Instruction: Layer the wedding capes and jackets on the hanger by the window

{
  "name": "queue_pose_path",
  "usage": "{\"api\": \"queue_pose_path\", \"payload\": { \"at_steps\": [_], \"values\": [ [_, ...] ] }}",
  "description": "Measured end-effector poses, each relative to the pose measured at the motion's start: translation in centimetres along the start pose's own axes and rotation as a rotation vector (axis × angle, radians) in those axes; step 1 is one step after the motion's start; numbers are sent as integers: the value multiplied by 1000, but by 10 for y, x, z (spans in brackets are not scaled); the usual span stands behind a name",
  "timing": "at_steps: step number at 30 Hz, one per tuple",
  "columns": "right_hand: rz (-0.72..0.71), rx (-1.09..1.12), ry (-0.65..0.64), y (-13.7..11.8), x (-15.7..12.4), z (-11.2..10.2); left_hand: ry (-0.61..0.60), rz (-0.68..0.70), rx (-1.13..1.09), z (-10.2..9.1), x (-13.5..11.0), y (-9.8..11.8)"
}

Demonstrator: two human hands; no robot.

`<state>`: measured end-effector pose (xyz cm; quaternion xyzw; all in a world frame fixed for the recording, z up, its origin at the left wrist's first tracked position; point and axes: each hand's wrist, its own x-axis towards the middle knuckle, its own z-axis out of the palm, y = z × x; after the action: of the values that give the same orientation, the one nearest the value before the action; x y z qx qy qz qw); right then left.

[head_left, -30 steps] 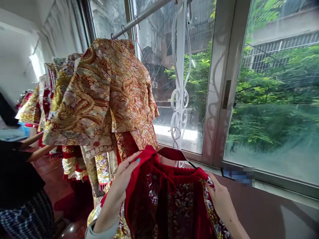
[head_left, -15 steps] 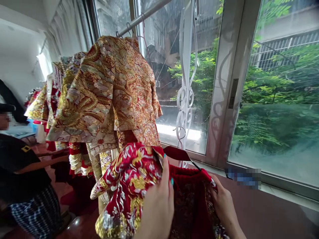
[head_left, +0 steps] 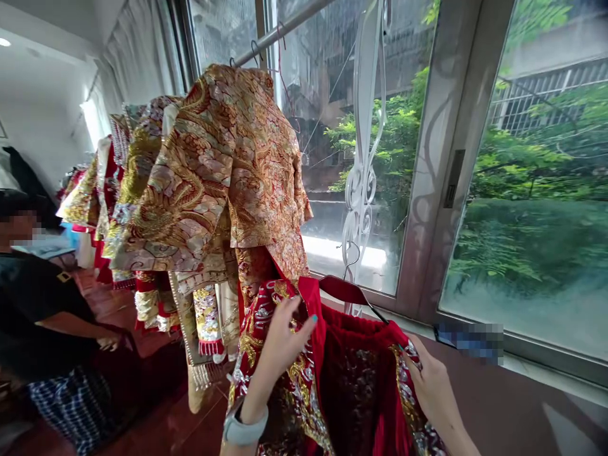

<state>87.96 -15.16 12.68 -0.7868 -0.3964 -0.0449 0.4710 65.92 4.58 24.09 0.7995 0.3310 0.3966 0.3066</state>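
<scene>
A red jacket (head_left: pixel 266 329) with gold and silver embroidery hangs on a dark red hanger (head_left: pixel 344 290), its red edge band turned up at the left. Inside it shows a dark red gathered waistband (head_left: pixel 361 334). My left hand (head_left: pixel 281 345), wearing a watch with a pale strap (head_left: pixel 246 428), lies against the jacket's left shoulder, thumb and fingers apart. My right hand (head_left: pixel 430 373) is closed on the jacket's right front edge, its fingertips partly hidden by the cloth.
Gold embroidered jackets (head_left: pixel 266 158) and other costumes hang from a metal rail (head_left: pixel 289 31) at the left. White scrolled ironwork (head_left: pixel 360 196) stands before the window. Further left, a person in a dark shirt (head_left: pixel 38 304) bends low. A blurred item (head_left: pixel 468 342) rests on the sill.
The jacket's left side, bunched before, now hangs down with its red edge band showing. My left hand has moved up and left off that edge. My right hand keeps its grip.
</scene>
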Motion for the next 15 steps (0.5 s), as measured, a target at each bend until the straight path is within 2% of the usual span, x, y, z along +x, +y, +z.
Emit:
{"api": "queue_pose_path", "payload": {
  "at_steps": [2, 3, 4, 5, 7, 9, 12, 15],
  "values": [
    [-5, 18, -5, -4, 0, -4, 230, 12, 84, -14, 21, -18],
    [-7, 29, -12, -5, 1, -5, 300, -15, 107, -21, 32, -29],
    [-11, 40, -21, -6, 2, -7, 281, -46, 111, -28, 44, -39],
    [-19, 52, -32, -7, 3, -9, 163, -76, 77, -35, 55, -49],
    [-43, 78, -56, -6, 8, -14, -175, -101, -41, -50, 76, -64],
    [-63, 97, -77, -5, 14, -20, -423, -110, -131, -63, 93, -70],
    [-80, 103, -125, -4, 24, -31, -625, -123, -111, -75, 115, -62],
    [-91, 95, -205, -7, 30, -40, -800, -39, 2, -69, 132, -37]
  ]
}}
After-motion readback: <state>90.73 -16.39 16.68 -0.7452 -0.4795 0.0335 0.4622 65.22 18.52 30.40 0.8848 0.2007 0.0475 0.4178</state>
